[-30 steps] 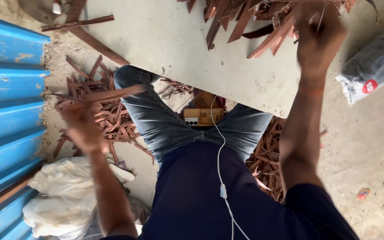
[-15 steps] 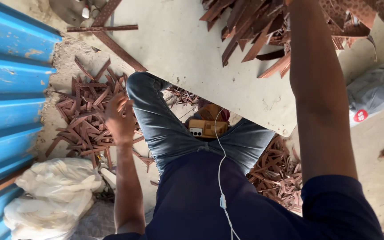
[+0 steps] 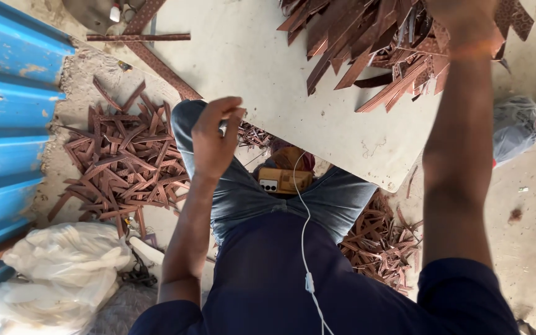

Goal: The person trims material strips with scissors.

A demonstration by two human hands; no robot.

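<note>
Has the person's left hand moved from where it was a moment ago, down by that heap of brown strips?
Yes. The left hand has risen off the floor pile of brown strips and now hangs over the knee, nearer the pale board.

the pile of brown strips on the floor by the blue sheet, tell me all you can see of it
The pile of brown strips is a loose heap of thin, flat, reddish-brown pieces, seemingly patterned, crossing at all angles. It lies on the sandy ground between the blue corrugated sheet and the person's jeans. The left hand hovers above its right edge, empty as far as shows, apart from it.
</note>
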